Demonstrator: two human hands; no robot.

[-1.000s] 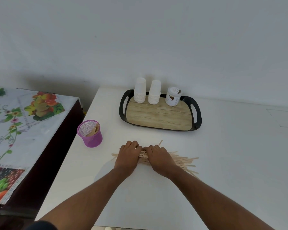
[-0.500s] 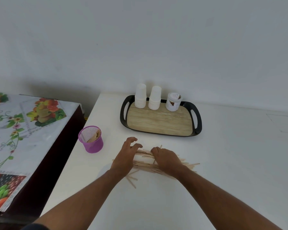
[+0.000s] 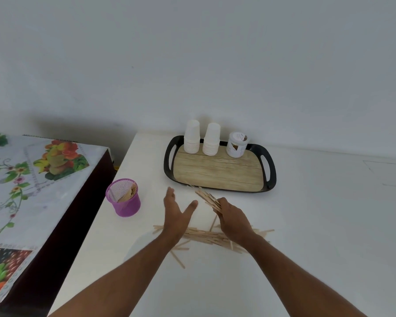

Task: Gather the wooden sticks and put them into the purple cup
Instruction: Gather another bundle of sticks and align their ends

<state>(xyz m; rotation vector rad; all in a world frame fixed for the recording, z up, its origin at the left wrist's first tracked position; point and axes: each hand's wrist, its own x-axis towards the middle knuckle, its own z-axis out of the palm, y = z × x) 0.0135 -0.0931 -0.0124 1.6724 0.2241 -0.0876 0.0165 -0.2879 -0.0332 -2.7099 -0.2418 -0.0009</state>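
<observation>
A: Sticks, many of them, lie nearest to the camera. The loose wooden sticks (image 3: 206, 236) make a flat pile on the white table (image 3: 318, 225), under both wrists, and some single ones point toward the camera.

B: And the hands above this pile?

A: The right hand (image 3: 232, 219) is closed around a bundle of sticks (image 3: 207, 198). The bundle is lifted from the table and tilted, its free end points up and left, toward the tray. The left hand (image 3: 176, 213) holds nothing. Its fingers are straight, the thumb spread to the right, and the palm faces the bundle.

B: Do the left hand and the bundle touch?

A: No, there is a small gap between them.

B: Where is the cup?

A: The purple cup (image 3: 124, 199) stands upright to the left of the left hand, near the left edge of the table. It is a mesh cup, and some sticks lean inside it already.

B: What is farther?

A: The black tray (image 3: 271, 175) with a wood pattern bottom, near the wall. At its back edge stand two stacks of white paper cups (image 3: 201, 138) and a small white jar (image 3: 237, 145). On the left, lower than the white table, is a second table with a fruit tablecloth (image 3: 32, 179).
</observation>
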